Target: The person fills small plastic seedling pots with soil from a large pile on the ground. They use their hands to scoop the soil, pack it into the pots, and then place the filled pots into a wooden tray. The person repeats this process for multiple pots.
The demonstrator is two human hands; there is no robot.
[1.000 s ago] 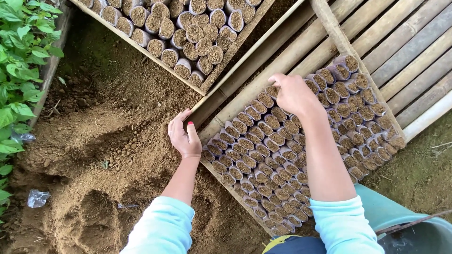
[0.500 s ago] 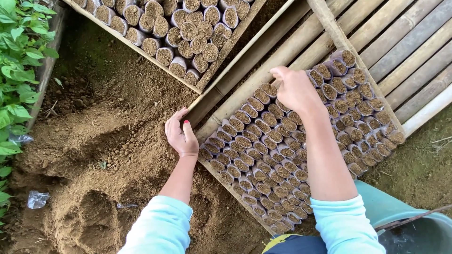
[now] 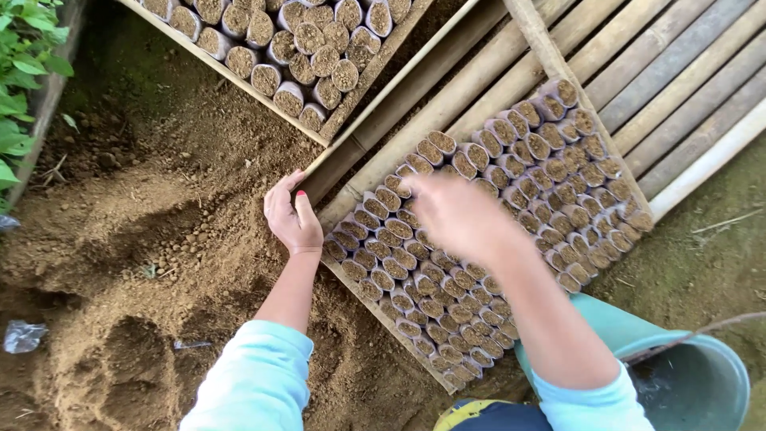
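Note:
Many small soil-filled seedling bags (image 3: 511, 168) stand packed together in a bamboo frame (image 3: 527, 40). My left hand (image 3: 289, 215) rests flat on the loose soil, beside the frame's near corner and the nearest bags. My right hand (image 3: 455, 211) is blurred in motion above the middle of the bags, fingers spread, nothing visible in it. Both arms wear light blue sleeves.
A second frame of filled bags (image 3: 303, 48) lies at the top. A heap of loose brown soil (image 3: 136, 263) covers the left. Green plants (image 3: 20, 72) grow along the left edge. A teal bucket (image 3: 686, 375) stands at the bottom right, and bamboo slats (image 3: 678, 72) at the upper right.
My right hand has drawn back from the far row of bags towards me, over the middle of the bags. My left hand stays on the soil. The view has shifted slightly.

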